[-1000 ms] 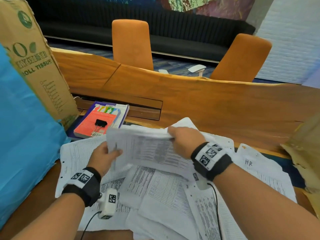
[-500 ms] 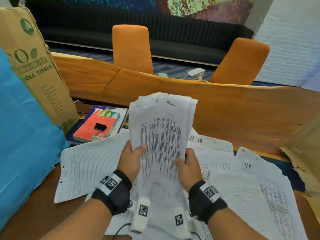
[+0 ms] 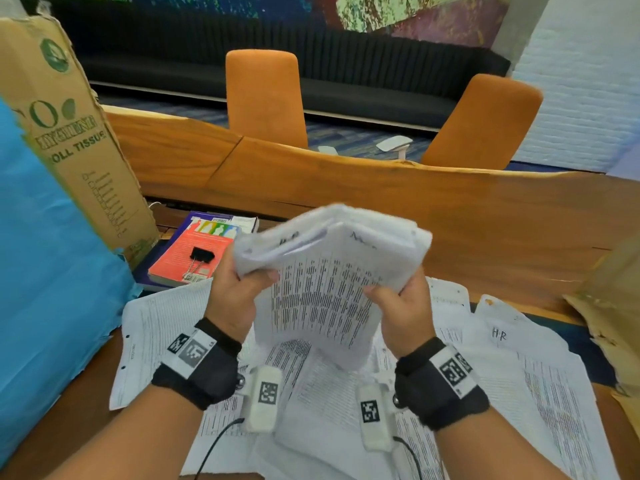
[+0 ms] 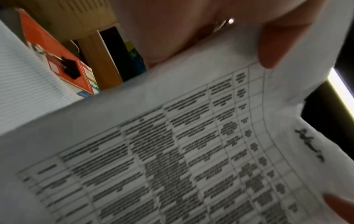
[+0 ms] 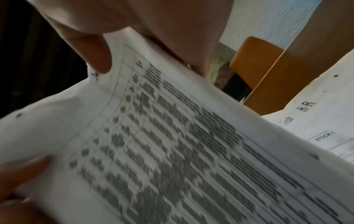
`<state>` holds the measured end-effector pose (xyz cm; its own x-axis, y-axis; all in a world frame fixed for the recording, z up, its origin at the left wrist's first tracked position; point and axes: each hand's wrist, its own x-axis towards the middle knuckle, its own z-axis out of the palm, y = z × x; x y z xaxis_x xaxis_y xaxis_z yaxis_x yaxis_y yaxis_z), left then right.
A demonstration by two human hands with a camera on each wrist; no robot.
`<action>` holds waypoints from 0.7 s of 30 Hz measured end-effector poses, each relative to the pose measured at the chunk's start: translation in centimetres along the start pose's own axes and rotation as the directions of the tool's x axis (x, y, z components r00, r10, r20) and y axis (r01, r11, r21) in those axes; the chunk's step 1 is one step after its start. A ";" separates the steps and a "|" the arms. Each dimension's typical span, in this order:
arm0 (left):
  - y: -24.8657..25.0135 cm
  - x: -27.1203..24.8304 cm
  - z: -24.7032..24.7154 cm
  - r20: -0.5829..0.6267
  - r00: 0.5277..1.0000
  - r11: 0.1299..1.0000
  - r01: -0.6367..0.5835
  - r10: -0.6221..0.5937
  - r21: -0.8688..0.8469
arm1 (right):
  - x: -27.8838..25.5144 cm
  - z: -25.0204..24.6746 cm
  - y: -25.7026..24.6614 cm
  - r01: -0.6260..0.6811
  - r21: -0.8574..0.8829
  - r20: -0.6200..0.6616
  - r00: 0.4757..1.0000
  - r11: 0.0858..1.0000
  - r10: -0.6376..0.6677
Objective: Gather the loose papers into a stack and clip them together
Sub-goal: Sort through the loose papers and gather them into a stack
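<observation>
A bundle of printed papers [image 3: 325, 282] is held upright above the table, its top edge curling away from me. My left hand [image 3: 239, 289] grips its left edge, thumb on the front sheet. My right hand [image 3: 398, 299] grips the right edge the same way. The wrist views show the printed sheet [image 4: 191, 151] [image 5: 172, 144] close up with a thumb [image 4: 277, 45] [image 5: 95, 51] pressed on it. More loose papers [image 3: 519, 375] lie spread on the table underneath. A black binder clip [image 3: 201, 255] [image 4: 70, 69] lies on a red book [image 3: 187, 258] at the back left.
A blue sheet [image 3: 45, 289] and a cardboard tissue box [image 3: 69, 133] stand at the left. Torn cardboard [image 3: 613, 306] lies at the right edge. A wooden table edge [image 3: 381, 188] runs across behind, with two orange chairs [image 3: 266, 95] beyond.
Both hands lifted the bundle from a flat hold to upright, then slid up its sides; its top has now bent over away from me.
</observation>
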<state>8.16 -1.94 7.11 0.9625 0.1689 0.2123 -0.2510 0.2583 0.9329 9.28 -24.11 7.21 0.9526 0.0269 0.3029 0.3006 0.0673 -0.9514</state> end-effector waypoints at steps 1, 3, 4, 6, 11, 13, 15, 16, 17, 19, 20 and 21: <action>-0.1 0.3 -0.3 -0.009 1.000 0.999 0.011 -0.011 0.034 | 0.2 -0.4 0.1 -0.007 0.015 -0.006 1.000 1.000 0.007; -0.5 0.3 -0.6 -0.006 0.999 0.994 0.042 -0.041 0.101 | 0.8 -0.7 0.5 -0.083 -0.004 -0.020 0.996 0.997 0.082; -0.8 0.2 -0.6 0.010 0.998 0.990 0.061 -0.063 0.126 | 1.0 -0.6 0.7 -0.123 -0.029 -0.021 0.992 0.992 0.122; -1.0 0.1 -0.5 0.024 0.996 0.984 0.081 -0.086 0.161 | 1.3 -0.3 1.0 -0.173 -0.096 -0.045 0.984 0.980 0.170; 0.1 0.1 1.2 -0.104 0.991 0.994 0.093 -0.087 0.063 | 0.9 1.1 -0.5 -0.018 -0.122 -0.067 0.998 0.992 0.010; -0.5 -0.1 1.0 -0.113 0.986 0.992 0.123 -0.119 0.029 | 0.4 1.4 0.1 -0.041 -0.119 -0.078 0.996 0.992 0.032; -2.6 -0.4 0.4 -0.131 0.959 0.956 0.268 -0.252 0.117 | -0.4 1.5 2.2 -0.208 -0.187 -0.100 0.976 0.960 0.192; -3.9 -0.8 0.1 -0.155 0.932 0.917 0.354 -0.329 0.185 | -0.9 1.4 3.3 -0.306 -0.216 -0.108 0.951 0.927 0.288; -5.0 -1.3 -0.1 -0.184 0.906 0.869 0.420 -0.382 0.263 | -1.3 1.3 4.3 -0.384 -0.218 -0.120 0.923 0.897 0.366; -6.3 -2.2 -0.3 -0.201 0.887 0.817 0.462 -0.416 0.345 | -1.7 1.2 5.2 -0.459 -0.173 -0.153 0.886 0.871 0.437; -6.4 -2.4 -0.4 -0.207 0.891 0.816 0.454 -0.404 0.358 | -1.7 1.1 5.1 -0.462 -0.157 -0.152 0.885 0.873 0.440; -6.1 -2.5 -0.6 -0.214 0.897 0.815 0.440 -0.386 0.377 | -1.6 1.0 4.9 -0.451 -0.154 -0.136 0.891 0.879 0.433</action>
<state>7.22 -3.43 0.68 0.9386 0.2556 -0.2317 0.2579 -0.0735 0.9634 9.23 -22.84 2.14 0.9854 -0.0822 -0.1494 -0.1578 -0.1070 -0.9817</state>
